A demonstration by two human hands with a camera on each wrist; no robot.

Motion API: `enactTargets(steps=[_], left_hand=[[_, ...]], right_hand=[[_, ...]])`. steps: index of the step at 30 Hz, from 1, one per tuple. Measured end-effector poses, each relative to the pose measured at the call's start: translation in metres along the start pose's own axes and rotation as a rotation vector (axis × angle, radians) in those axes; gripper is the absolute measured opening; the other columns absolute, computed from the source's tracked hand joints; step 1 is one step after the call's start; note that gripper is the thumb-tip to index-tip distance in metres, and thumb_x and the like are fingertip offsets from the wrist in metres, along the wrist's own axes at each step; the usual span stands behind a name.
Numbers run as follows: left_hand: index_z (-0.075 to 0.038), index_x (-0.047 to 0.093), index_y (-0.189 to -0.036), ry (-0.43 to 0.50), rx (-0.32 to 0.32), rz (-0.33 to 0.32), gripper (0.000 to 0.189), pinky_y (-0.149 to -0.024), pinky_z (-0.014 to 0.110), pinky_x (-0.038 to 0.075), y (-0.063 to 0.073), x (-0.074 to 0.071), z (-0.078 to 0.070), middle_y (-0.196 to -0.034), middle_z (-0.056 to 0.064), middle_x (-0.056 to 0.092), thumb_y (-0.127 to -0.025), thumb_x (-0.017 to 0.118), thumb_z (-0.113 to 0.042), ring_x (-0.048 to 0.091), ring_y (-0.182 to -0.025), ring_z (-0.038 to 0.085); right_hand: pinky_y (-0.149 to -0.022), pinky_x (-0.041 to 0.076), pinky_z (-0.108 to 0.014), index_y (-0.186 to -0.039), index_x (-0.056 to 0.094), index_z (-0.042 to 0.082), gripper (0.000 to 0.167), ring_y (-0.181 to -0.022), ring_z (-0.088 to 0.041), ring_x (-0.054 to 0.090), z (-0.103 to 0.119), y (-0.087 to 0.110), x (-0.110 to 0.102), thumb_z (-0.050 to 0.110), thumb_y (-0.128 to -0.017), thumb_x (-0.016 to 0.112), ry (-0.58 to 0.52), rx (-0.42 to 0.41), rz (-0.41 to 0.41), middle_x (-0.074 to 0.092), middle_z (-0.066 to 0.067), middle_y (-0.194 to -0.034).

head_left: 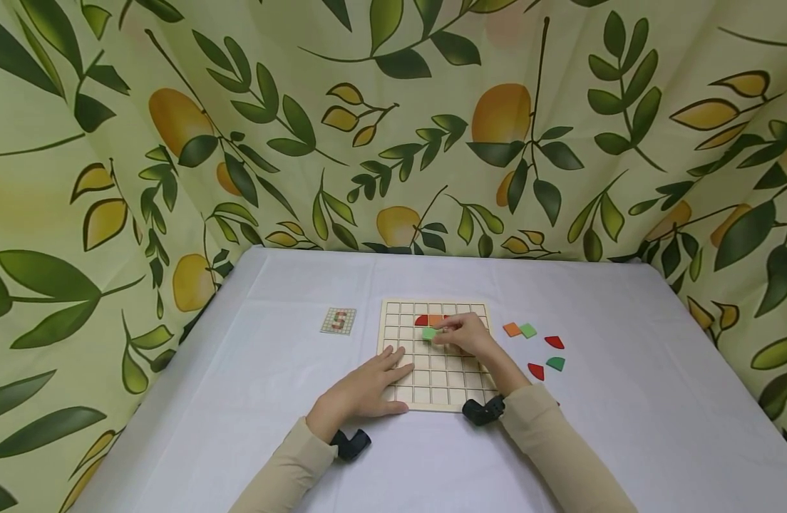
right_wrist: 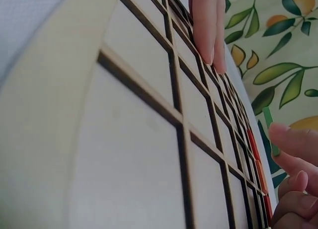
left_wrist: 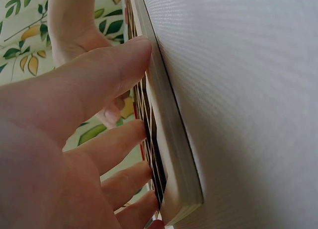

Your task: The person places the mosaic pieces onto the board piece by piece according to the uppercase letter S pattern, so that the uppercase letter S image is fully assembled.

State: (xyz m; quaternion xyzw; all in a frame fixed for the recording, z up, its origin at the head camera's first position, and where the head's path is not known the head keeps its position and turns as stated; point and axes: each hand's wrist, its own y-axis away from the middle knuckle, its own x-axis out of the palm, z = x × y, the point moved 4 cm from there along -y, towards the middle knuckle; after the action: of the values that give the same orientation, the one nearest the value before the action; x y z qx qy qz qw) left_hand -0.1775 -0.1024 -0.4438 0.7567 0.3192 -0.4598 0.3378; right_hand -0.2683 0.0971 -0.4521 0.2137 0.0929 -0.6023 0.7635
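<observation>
A wooden grid board (head_left: 400,370) lies on the white-covered table. My left hand (head_left: 368,385) rests on its front left part, fingers spread, and in the left wrist view the thumb (left_wrist: 124,60) lies at the board's edge. My right hand (head_left: 464,335) pinches a light green square tile (head_left: 428,333) between thumb and fingertips. In the right wrist view that green tile (right_wrist: 271,131) is held edge-on above the grid. Just behind it on the board, a red quarter-circle piece (head_left: 422,320) and an orange square (head_left: 435,320) sit in cells, with another red piece partly hidden by my fingers.
Left of the board lies a small pattern card (head_left: 338,321). To the right are loose pieces: an orange square (head_left: 512,329), a light green square (head_left: 527,330), red quarter-circles (head_left: 554,343) and a dark green one (head_left: 556,364). A leaf-patterned curtain (head_left: 406,142) hangs behind the table.
</observation>
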Motion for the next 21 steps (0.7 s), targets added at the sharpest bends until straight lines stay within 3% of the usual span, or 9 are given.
enactTargets(steps=[11, 21], left_hand=[[-0.021, 0.040, -0.148, -0.003, 0.004, -0.004, 0.070, -0.121, 0.048, 0.029, 0.0002, 0.0006, 0.0001, -0.162, 0.006, 0.025, -0.088, 0.065, -0.046, 0.019, -0.153, 0.029], [-0.021, 0.040, -0.148, -0.010, 0.005, -0.009, 0.069, -0.121, 0.048, 0.029, 0.0000, 0.0013, -0.0002, -0.162, 0.006, 0.026, -0.088, 0.064, -0.046, 0.019, -0.152, 0.029]], right_hand=[[-0.050, 0.029, -0.021, -0.103, 0.073, -0.002, 0.030, -0.053, -0.010, 0.032, 0.0044, -0.0065, 0.0054, 0.009, -0.076, 0.079, 0.026, -0.014, -0.033, 0.036, 0.006, -0.053], [-0.055, 0.033, -0.022, -0.099, 0.075, -0.001, 0.028, -0.065, -0.014, 0.039, 0.0053, -0.0097, 0.0091, 0.010, -0.074, 0.081, 0.082, 0.005, -0.062, 0.048, 0.004, -0.061]])
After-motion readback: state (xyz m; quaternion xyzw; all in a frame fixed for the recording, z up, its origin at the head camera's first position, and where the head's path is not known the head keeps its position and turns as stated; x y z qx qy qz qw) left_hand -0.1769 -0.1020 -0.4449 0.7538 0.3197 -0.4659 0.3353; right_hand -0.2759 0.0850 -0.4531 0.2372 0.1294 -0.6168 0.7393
